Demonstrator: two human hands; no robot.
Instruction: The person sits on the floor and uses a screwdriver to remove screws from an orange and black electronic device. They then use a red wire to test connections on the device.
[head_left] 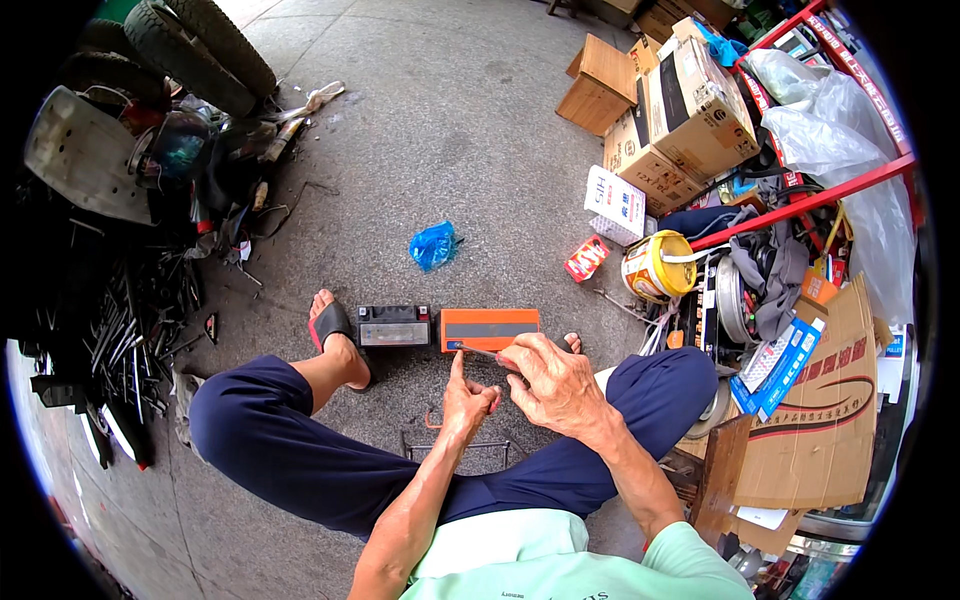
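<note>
My right hand [552,384] is closed around what looks like a screwdriver [480,349], its thin shaft pointing left and a dark red part showing at the fingers. My left hand [467,402] lies just left of it, index finger stretched toward the shaft's tip. The other fingers are curled, with a bit of red at the thumb; what they hold is too small to make out. Right beyond both hands is an orange block with a grey band [490,329], perhaps a battery or its box. To its left stands a black battery [394,327] with terminals at its far corners.
A crumpled blue plastic bag [434,246] lies farther out on the concrete floor. Cardboard boxes [690,110], a yellow-and-white bucket [658,266] and a red rack [800,205] crowd the right. Tyres [190,55] and dark scrap parts [125,325] fill the left. A thin metal frame [455,446] lies between my legs.
</note>
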